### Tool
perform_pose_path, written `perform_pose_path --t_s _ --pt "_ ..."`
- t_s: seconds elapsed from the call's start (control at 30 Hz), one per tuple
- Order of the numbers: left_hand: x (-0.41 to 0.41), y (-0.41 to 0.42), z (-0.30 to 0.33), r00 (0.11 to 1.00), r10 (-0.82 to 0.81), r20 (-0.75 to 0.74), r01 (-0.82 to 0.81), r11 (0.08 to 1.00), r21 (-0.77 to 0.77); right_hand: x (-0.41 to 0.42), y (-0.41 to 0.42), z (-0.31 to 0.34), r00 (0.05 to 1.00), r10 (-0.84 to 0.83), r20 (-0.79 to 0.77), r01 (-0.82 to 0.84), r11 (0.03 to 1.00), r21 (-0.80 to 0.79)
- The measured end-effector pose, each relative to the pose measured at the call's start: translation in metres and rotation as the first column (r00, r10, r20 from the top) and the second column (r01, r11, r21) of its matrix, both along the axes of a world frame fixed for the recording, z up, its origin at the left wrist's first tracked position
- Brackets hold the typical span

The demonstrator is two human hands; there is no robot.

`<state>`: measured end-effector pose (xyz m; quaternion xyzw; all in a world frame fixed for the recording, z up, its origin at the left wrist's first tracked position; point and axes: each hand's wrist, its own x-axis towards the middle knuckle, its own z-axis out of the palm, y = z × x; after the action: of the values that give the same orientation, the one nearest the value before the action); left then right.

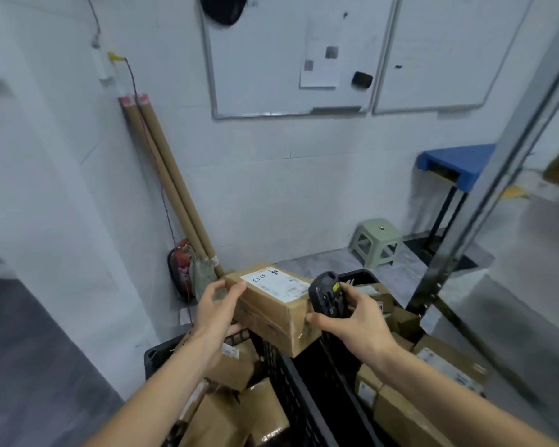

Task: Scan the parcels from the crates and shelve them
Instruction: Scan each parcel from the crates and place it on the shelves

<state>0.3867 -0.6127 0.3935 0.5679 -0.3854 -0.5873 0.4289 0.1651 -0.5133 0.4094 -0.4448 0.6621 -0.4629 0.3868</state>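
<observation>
nearest are the two black crates (pixel 291 375), side by side and both still heaped with brown cardboard parcels (pixel 229 411), so by my reckoning the job is far from done. above them, the left hand (pixel 215 312) has its fingers (pixel 236 290) curled round the near-left corner of the box in hand, thumb over the top edge. the right hand (pixel 357 321) grips a dark handheld scanner (pixel 325 293), fingers wrapped round its body, the thumb touching the box's right end.

the parcel (pixel 271 304) itself sits on the crates' adjoining rims, level, long side running away from the person. it looks like a stiff corrugated carton, taped at the seams, so it should take a firm squeeze without buckling. the weight i cannot tell, though it is held at one corner only, which suggests nothing heavy. bare cardboard is not slippery; the taped strips may be. best hold, i'd judge, is underneath with the palm, or across the short ends, keeping fingers off the label.

on top it carries a white shipping label (pixel 276 283) with handwritten marks and small print too blurred to read. the scanner is just beside that label.

beyond stand cardboard tubes (pixel 171 179) against the wall, a green stool (pixel 376 241), and whiteboards (pixel 291 56).
</observation>
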Motion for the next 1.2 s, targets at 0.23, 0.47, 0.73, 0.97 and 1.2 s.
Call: perform_pose_path --t_s 0.23,0.47,0.73,0.97,1.2 --pt "-0.018 0.060 0.085 0.992 -0.032 -0.125 0.017 0.993 -0.119 -0.005 0.075 0.072 0.984 -0.175 0.025 0.177 0.980 -0.088" --pt "-0.047 0.130 0.161 0.974 -0.203 -0.098 0.173 0.953 -0.248 -0.029 0.165 0.154 0.984 -0.171 0.054 0.177 0.974 -0.142" --pt "-0.076 0.224 0.233 0.940 -0.335 -0.060 0.296 0.892 -0.342 -0.064 0.282 0.242 0.985 -0.175 -0.008 0.169 0.961 -0.218" --pt "-0.095 0.302 0.270 0.875 -0.477 0.085 0.467 0.785 -0.407 -0.083 0.377 0.289 0.965 -0.247 -0.089 0.219 0.944 -0.248" --pt "-0.102 0.347 0.298 0.831 -0.539 0.139 0.541 0.726 -0.424 -0.085 0.432 0.315 0.959 -0.257 -0.117 0.221 0.941 -0.258"
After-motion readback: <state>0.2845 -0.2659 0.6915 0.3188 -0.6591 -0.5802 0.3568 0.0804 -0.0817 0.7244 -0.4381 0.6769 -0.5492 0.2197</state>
